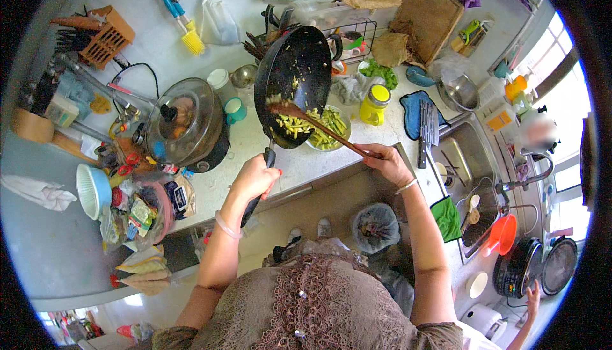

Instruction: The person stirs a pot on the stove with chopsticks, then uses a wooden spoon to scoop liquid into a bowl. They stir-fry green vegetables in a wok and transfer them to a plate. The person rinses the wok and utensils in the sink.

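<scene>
My left hand (256, 176) grips the handle of a black wok (313, 58), which is tilted steeply over a bowl (347, 135) on the counter. In my right hand (388, 162) is a brown wooden spatula (330, 132), its blade inside the wok against the food. Chopped green-yellow vegetable pieces (291, 124) lie at the wok's lower edge, and a few small bits cling to its inner wall. More cut vegetable strips (331, 130) fill the bowl, partly hidden behind the wok's rim and the spatula.
Left of the wok stands a glass-lidded pot (179, 115) and a teal cup (234, 110). To the right are a yellow jar (375, 105), a cleaver (427, 132) on a blue cloth, and a sink (471, 147). Another person's hand (532, 297) shows at lower right, near a black round appliance (516, 268).
</scene>
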Tool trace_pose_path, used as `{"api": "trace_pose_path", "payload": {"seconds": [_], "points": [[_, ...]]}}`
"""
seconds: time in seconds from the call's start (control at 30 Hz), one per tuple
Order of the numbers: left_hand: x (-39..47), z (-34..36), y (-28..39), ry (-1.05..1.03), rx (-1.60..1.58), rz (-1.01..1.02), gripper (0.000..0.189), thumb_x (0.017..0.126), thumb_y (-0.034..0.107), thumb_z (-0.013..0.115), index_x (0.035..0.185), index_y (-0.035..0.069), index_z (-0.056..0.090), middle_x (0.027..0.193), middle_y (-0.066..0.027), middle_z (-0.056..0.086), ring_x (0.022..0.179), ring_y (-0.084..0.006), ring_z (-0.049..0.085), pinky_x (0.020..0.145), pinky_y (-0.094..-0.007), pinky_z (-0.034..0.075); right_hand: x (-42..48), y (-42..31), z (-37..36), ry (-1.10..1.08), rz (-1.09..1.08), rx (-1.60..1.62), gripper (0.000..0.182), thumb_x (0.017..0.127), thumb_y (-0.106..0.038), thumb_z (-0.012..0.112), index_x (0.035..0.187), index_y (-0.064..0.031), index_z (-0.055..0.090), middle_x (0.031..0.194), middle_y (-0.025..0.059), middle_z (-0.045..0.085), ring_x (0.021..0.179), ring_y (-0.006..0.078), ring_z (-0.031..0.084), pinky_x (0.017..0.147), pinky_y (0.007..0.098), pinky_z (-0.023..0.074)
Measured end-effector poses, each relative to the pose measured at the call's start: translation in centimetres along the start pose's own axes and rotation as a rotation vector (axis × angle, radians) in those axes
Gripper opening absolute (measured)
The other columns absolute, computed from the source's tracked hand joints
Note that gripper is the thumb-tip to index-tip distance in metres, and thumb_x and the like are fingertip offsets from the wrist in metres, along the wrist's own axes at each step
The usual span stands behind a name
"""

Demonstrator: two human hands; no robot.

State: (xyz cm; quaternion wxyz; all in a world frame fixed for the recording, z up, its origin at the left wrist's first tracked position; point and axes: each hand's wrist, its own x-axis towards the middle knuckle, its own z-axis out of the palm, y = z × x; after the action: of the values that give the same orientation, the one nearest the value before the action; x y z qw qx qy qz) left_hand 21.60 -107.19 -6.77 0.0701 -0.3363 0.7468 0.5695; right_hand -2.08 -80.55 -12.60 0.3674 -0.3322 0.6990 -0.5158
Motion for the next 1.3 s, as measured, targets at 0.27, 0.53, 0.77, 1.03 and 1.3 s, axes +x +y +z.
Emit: {"api": "trace_pose_path", "payload": {"seconds": [0.27, 0.53, 0.77, 1.03, 1.3], "points": [[0.0, 0.1, 0.7, 0.017, 0.056, -0.015, 0.017, 0.087, 0.009, 0.059, 0.077, 0.001, 0.049, 0.052, -0.0057, 0.052, 0.038, -0.0163, 0.049, 0.038, -0.0340, 0.039, -1.1, -0.8, -4.0, 0.219, -0.169, -0.957, 0.036, 0.082, -0.019, 0.072, 0.117, -0.0280, 0.072, 0.085, 0.0092, 0.064, 0.079, 0.0308, 0.066, 0.069, 0.0405, 0.0535], [0.5, 0.3, 0.3, 0.037, 0.061, -0.031, 0.017, 0.087, 0.009, 0.060, 0.077, 0.001, 0.049, 0.052, -0.0061, 0.052, 0.038, -0.0165, 0.049, 0.037, -0.0339, 0.038, -2.8, -2.2, -4.8, 0.305, -0.123, -1.155, 0.033, 0.085, -0.022, 0.069, 0.117, -0.0304, 0.071, 0.085, 0.0081, 0.062, 0.076, 0.0314, 0.066, 0.068, 0.0437, 0.0544], [0.6, 0.1, 0.2, 0.030, 0.014, -0.027, 0.019, 0.085, 0.008, 0.061, 0.075, 0.003, 0.047, 0.052, -0.0044, 0.050, 0.038, -0.0152, 0.048, 0.036, -0.0327, 0.038, -0.9, -2.8, -1.9, 0.270, -0.176, -1.003, 0.034, 0.086, -0.018, 0.065, 0.118, -0.0267, 0.071, 0.086, 0.0106, 0.064, 0.077, 0.0336, 0.065, 0.070, 0.0440, 0.0537], [0.0, -0.3, 0.3, 0.027, 0.046, -0.002, 0.020, 0.086, 0.008, 0.061, 0.073, 0.004, 0.046, 0.053, -0.0040, 0.050, 0.039, -0.0148, 0.048, 0.036, -0.0326, 0.038, -4.1, -5.1, -3.8, 0.290, -0.053, -1.127, 0.030, 0.086, -0.019, 0.065, 0.114, -0.0261, 0.073, 0.086, 0.0113, 0.064, 0.077, 0.0332, 0.067, 0.070, 0.0447, 0.0544], [-0.6, -0.1, 0.3, 0.022, -0.083, -0.027, 0.018, 0.086, 0.007, 0.059, 0.072, 0.001, 0.049, 0.052, -0.0058, 0.051, 0.039, -0.0162, 0.049, 0.037, -0.0337, 0.039, 0.0, -6.4, -1.0, 0.510, -0.259, -1.009, 0.034, 0.090, -0.021, 0.064, 0.123, -0.0242, 0.067, 0.085, 0.0123, 0.061, 0.077, 0.0338, 0.066, 0.066, 0.0449, 0.0532]]}}
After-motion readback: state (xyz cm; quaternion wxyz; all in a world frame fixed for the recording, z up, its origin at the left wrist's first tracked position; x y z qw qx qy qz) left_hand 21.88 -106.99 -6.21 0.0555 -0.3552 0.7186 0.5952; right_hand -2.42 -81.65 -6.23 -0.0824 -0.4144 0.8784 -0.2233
